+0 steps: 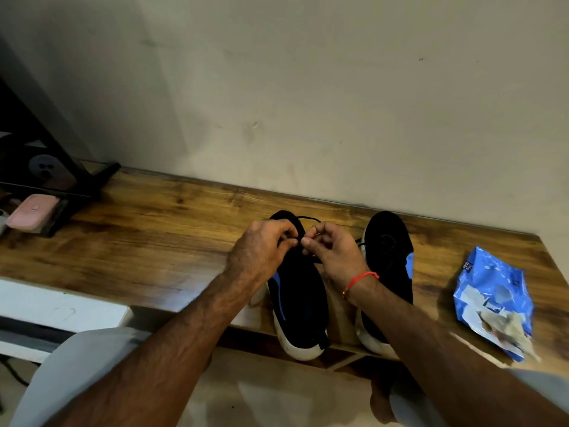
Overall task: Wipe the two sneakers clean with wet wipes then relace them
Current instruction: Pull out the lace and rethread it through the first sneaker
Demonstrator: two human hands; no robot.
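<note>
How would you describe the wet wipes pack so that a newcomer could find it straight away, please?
Start at the long wooden table against the wall and go to its right end, past the two black sneakers. The wet wipes pack lies flat there near the front edge, the only crinkled blue and white packet, with used wipes on it.

The left hand (261,245) and right hand (331,251) cover the lace (304,217) where their fingertips meet, so the grip itself is hidden. The right forearm hides the heel of the right sneaker (389,257) at the desk's (154,241) front edge. The wipes pack's (492,297) print is too blurred to read.
</note>
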